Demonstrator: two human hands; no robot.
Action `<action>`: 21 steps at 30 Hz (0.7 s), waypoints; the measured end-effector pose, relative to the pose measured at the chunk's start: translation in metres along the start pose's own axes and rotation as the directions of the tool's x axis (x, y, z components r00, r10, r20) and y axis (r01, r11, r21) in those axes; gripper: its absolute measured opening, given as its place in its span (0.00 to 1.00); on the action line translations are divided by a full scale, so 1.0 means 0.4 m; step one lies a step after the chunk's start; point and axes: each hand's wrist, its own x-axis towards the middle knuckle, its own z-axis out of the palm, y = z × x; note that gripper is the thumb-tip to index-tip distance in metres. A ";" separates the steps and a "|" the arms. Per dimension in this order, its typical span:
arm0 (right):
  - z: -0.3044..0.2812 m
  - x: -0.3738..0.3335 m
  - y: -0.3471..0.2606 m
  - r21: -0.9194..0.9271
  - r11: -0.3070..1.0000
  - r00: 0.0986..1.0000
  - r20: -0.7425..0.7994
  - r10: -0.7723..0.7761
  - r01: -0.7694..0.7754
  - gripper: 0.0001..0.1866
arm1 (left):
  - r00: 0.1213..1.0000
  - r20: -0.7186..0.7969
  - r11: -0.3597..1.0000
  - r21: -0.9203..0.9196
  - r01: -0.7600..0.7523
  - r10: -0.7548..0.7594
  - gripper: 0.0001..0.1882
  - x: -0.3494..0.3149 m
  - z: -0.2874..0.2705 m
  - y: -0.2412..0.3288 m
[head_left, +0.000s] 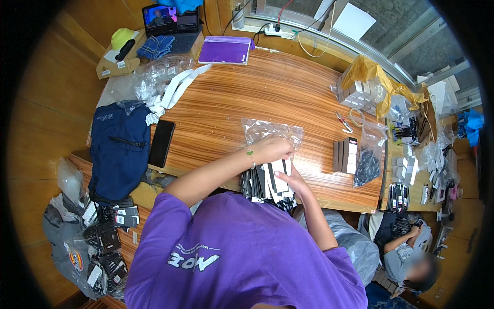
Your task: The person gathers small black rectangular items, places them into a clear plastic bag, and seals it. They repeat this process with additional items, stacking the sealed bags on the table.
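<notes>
At the table's near edge, my left hand [275, 149] is closed with its fingers curled downward, right above a slim black-and-white box [278, 177]. What those fingers pinch is hidden beneath the hand. My right hand [294, 181] grips the slim box from its right side, thumb laid across the white face. A bunch of similar black-and-white packages [252, 183] stands between my body and the table edge. Behind my left hand lies a clear plastic bag [257, 130], partly covered by the hand.
Right of my hands stand several small dark boxes [345, 155], a clear bag of black items [367, 166] and red-handled pliers [343, 122]. A black phone [162, 143] and navy bag [119, 152] lie left. A purple notebook [224, 50] is at the back. Another person [411, 257] works lower right.
</notes>
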 end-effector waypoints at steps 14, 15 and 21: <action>0.009 -0.013 -0.015 0.030 0.999 0.999 -0.041 0.022 -0.021 0.45 | 0.933 -0.033 0.673 -0.702 0.234 -0.359 0.11 -0.220 -0.007 -0.142; 0.009 -0.014 -0.015 0.027 0.999 0.999 -0.048 0.020 -0.019 0.45 | 0.934 -0.002 0.599 -0.767 0.228 -0.358 0.10 -0.235 0.012 -0.139; -0.004 0.001 0.002 0.054 0.998 1.000 -0.015 0.025 -0.024 0.43 | 0.846 -0.157 0.675 -0.683 0.280 -0.510 0.06 -0.255 0.053 -0.098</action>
